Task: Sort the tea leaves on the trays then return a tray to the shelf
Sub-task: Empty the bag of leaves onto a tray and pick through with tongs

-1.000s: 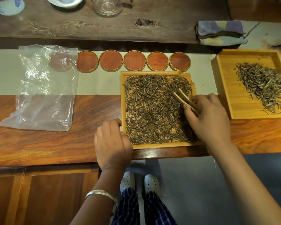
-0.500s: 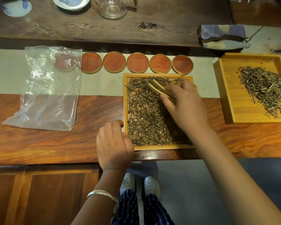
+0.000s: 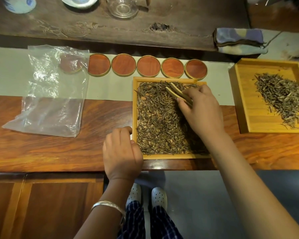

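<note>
A square bamboo tray (image 3: pixel 134 107) lies in front of me, covered with dark tea leaves (image 3: pixel 155 121). My right hand (image 3: pixel 202 111) holds wooden tweezers (image 3: pixel 175 92), their tips over the leaves at the tray's far side. My left hand (image 3: pixel 122 152) grips the tray's near left corner, fingers curled over the rim. A second bamboo tray (image 3: pixel 240 94) at the right carries a heap of paler tea leaves (image 3: pixel 281 99).
Several round wooden coasters (image 3: pixel 148 68) line up behind the middle tray. A clear plastic bag (image 3: pixel 50 90) lies at the left. A folded cloth (image 3: pixel 238 40) and a glass cup (image 3: pixel 122 6) sit on the dark back board. The counter edge runs just below the tray.
My right hand with the tweezers has moved from the tray's right middle up to its far side. My left hand has stayed on the tray corner.
</note>
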{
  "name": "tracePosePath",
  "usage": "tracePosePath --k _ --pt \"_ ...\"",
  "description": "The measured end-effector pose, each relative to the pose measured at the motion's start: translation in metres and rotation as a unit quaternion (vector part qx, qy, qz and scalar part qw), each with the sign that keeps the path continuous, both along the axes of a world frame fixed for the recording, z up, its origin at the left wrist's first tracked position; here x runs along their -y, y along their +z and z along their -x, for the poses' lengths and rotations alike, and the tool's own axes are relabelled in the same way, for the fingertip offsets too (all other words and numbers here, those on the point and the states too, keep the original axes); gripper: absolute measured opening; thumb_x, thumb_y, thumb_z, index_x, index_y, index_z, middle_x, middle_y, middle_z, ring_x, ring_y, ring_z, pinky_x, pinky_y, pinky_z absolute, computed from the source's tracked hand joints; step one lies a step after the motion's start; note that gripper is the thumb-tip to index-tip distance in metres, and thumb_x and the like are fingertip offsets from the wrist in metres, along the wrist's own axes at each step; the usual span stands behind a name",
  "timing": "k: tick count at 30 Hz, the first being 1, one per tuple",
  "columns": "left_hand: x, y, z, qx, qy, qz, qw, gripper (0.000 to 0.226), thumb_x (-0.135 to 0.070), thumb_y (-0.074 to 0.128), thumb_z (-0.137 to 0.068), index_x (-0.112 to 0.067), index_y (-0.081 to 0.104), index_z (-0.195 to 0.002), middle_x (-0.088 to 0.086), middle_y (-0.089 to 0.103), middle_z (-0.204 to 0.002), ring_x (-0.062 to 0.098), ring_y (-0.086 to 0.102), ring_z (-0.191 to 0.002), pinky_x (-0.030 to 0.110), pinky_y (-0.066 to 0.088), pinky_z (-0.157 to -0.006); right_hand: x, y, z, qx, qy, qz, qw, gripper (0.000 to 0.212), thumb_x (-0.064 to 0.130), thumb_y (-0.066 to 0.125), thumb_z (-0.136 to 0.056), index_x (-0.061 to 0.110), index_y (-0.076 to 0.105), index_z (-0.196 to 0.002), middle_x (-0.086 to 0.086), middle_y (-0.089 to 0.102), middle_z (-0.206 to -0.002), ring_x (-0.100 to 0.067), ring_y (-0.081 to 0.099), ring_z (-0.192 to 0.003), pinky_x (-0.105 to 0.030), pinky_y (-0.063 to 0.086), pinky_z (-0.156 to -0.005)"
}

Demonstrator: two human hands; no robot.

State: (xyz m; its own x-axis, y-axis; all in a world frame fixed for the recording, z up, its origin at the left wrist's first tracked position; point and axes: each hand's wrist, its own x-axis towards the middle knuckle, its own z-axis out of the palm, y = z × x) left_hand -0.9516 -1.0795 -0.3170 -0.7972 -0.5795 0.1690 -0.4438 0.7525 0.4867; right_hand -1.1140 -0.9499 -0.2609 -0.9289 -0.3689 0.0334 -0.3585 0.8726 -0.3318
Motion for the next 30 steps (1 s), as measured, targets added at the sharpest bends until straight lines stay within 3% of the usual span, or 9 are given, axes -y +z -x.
tracePosePath --k 4,14,22,26,30 --pt "0.0 0.0 -0.001 -0.001 0.001 -0.009 1.0 0.024 -0.018 0.041 -0.072 -0.008 0.054 -0.09 0.009 0.05 -0.082 0.022 0.037 -0.074 0.032 0.024 -0.066 -0.006 0.001 -0.002 -0.013 -0.005 -0.007 1.0 0.033 0.037 0.056 -0.091 0.017 0.062 -0.115 -0.01 0.053 -0.108 -0.029 0.057 -0.093 -0.034 0.046 -0.07" --pt "0.0 -0.001 -0.001 0.009 -0.001 -0.005 1.0 0.017 -0.018 0.041 -0.074 -0.016 0.045 -0.09 0.007 0.047 -0.081 0.025 0.04 -0.071 0.033 0.023 -0.064 0.014 0.002 0.0 -0.001 0.007 0.012 1.0 0.031 0.037 0.057 -0.091 0.018 0.064 -0.115 -0.008 0.053 -0.109 -0.025 0.055 -0.096 -0.026 0.034 -0.067" --pt "0.001 -0.001 -0.001 0.001 0.0 -0.003 1.0 0.019 -0.017 0.042 -0.074 -0.012 0.05 -0.091 0.006 0.047 -0.081 0.023 0.04 -0.072 0.028 0.021 -0.066 -0.014 0.004 -0.006 0.004 -0.004 0.029 1.0 0.033 0.038 0.058 -0.089 0.02 0.064 -0.116 -0.006 0.054 -0.105 -0.023 0.056 -0.093 -0.026 0.036 -0.068" --pt "0.0 0.001 -0.001 0.003 0.001 -0.008 1.0 0.02 -0.017 0.041 -0.074 -0.01 0.051 -0.089 0.008 0.049 -0.081 0.026 0.042 -0.072 0.032 0.024 -0.066 -0.014 0.002 -0.013 0.021 0.025 -0.011 0.999 0.033 0.039 0.057 -0.09 0.021 0.063 -0.117 -0.005 0.051 -0.107 -0.022 0.056 -0.09 -0.028 0.041 -0.065" --pt "0.0 0.001 -0.001 0.013 0.001 -0.009 1.0 0.022 -0.018 0.04 -0.074 -0.01 0.052 -0.091 0.008 0.049 -0.081 0.026 0.042 -0.073 0.033 0.023 -0.065 -0.021 0.004 -0.023 0.009 0.025 0.015 1.0 0.032 0.038 0.059 -0.089 0.02 0.064 -0.114 -0.003 0.052 -0.102 -0.02 0.056 -0.087 -0.027 0.041 -0.065"
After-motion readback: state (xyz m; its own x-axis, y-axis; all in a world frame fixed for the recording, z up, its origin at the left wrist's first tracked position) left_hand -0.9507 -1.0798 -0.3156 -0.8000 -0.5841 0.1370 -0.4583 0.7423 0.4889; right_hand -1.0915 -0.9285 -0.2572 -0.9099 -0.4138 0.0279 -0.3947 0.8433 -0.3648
